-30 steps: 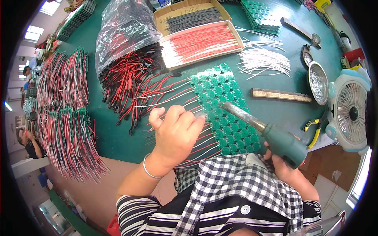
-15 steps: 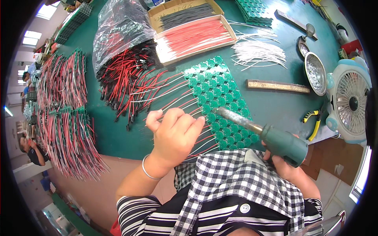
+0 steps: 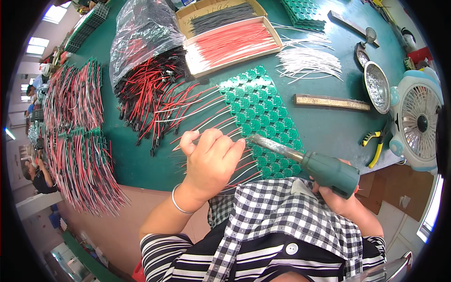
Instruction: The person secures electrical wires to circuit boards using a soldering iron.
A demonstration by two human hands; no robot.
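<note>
A panel of round green circuit boards (image 3: 256,105) lies on the green table before me, with red and white wires (image 3: 206,104) sticking out from its left edge. At that edge my left hand (image 3: 209,162) is closed, thumb and fingertips pinched on what appears to be a wire; its end is hidden by the fingers. My right hand (image 3: 336,199) grips the green handle of a soldering iron (image 3: 331,174). Its metal tip reaches left over the panel, close to my left fingertips; whether it touches the board I cannot tell.
A clear plastic bag (image 3: 145,40) spills red and black wires beyond my left hand. Boxes hold red wires (image 3: 237,44) and black wires (image 3: 223,19); white wires (image 3: 310,63) lie beside them. At right are a metal bar (image 3: 331,102), a metal dish (image 3: 376,88), yellow-handled pliers (image 3: 374,149) and a fan (image 3: 418,120).
The soldering iron has moved slightly left and down, bringing its tip nearer my left fingertips. My left hand has shifted only a little.
</note>
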